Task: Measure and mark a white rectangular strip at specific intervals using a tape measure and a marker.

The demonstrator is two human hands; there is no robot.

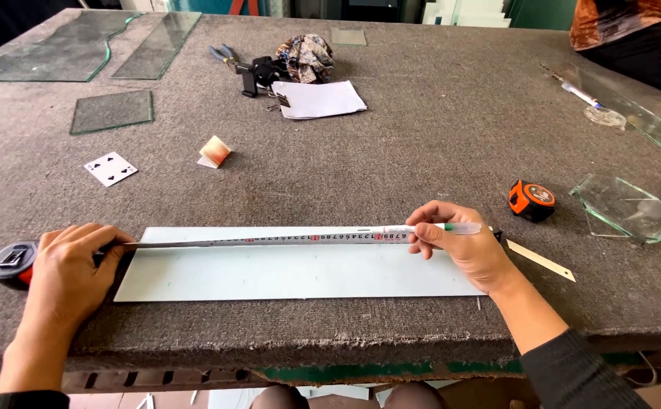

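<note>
Grey felt-covered table (421, 136), glass offcuts upper left, an orange tape measure (532, 200) at right. Low in the frame lies a pale sheet (285, 273). Left hand (69, 269), fingers clamped on a tape-measure case (11, 261), stretches the tape blade (270, 240) along it; right hand (459, 246), fingers pinching a pen (452, 227), rests at the blade's far end.

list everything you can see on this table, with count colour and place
white panel: 1, pale white, near edge under both hands
tape measure: 1, black and red, blade pulled across the panel
second tape measure: 1, orange and black, right
playing card: 1, white, left
glass pieces: several, greenish, far left and right
paper sheet: 1, white, far middle
pliers: 1, blue handles, far middle
rag: 1, patterned, far middle
table: 1, grey felt top
other person: 1, far right corner
left hand: on the tape case
right hand: holds a pen at the blade
</note>
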